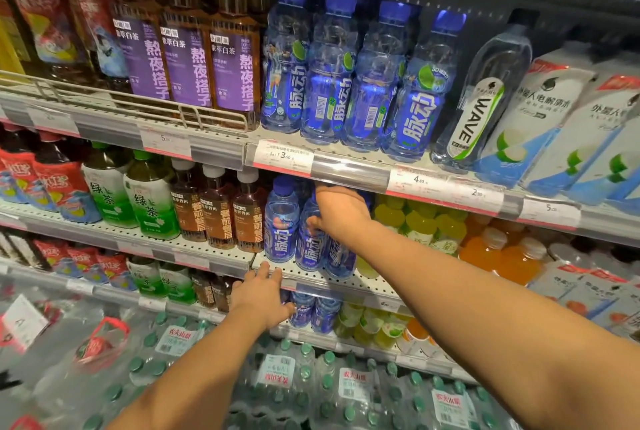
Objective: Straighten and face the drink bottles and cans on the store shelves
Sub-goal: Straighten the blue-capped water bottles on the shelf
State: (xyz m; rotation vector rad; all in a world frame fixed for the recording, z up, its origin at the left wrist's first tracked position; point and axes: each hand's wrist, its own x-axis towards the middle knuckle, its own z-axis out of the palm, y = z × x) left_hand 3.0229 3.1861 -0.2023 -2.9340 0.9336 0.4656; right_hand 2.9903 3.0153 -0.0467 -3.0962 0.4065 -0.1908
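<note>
Three blue sports-drink bottles stand on the middle shelf [311,279]. My right hand [341,213] grips the middle blue bottle [310,249] near its shoulder, thumb on its left side. A blue bottle [281,221] stands upright to its left, and a third blue bottle [341,258] leans behind my wrist. My left hand [261,294] rests with straight fingers on the front edge of that shelf, below the bottles. On the shelf above, a row of blue bottles [329,69] stands with labels turned different ways.
Purple-label tea bottles [188,58] and a tilted WAVE bottle [479,100] fill the top shelf. Green tea [149,201], brown tea [216,211], yellow [419,221] and orange drinks [495,253] flank the blue bottles. Wrapped water packs [311,381] lie at the bottom.
</note>
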